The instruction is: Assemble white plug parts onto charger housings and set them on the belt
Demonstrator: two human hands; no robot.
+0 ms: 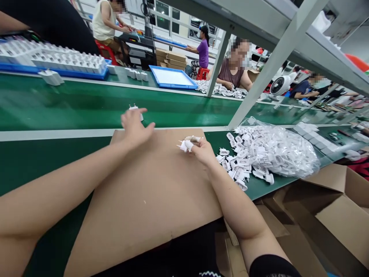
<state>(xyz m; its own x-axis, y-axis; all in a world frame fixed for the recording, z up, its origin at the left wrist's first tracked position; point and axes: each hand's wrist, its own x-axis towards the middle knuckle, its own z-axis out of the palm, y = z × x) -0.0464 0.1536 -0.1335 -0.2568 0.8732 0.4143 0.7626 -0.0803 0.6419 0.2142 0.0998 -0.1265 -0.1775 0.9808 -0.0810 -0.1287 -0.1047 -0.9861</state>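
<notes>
My left hand (134, 125) reaches forward over the far edge of a brown cardboard sheet (150, 192), fingers spread, just behind a small white plug adapter (135, 109) standing on the green conveyor belt (72, 107). The fingertips are at the adapter; it looks released rather than gripped. My right hand (201, 150) rests on the cardboard, fingers pinched on a white plug part (184, 145), with finger cots on the fingertips. To its right lies a heap of the same white plug parts (239, 161), partly spilling from a clear plastic bag (276, 150).
A blue tray full of white adapters (52, 59) and an empty-looking blue tray (173, 77) sit across the belt. Grey frame posts (259, 84) rise ahead. Open cardboard boxes (331, 215) stand at my right. Other people work across and along the line.
</notes>
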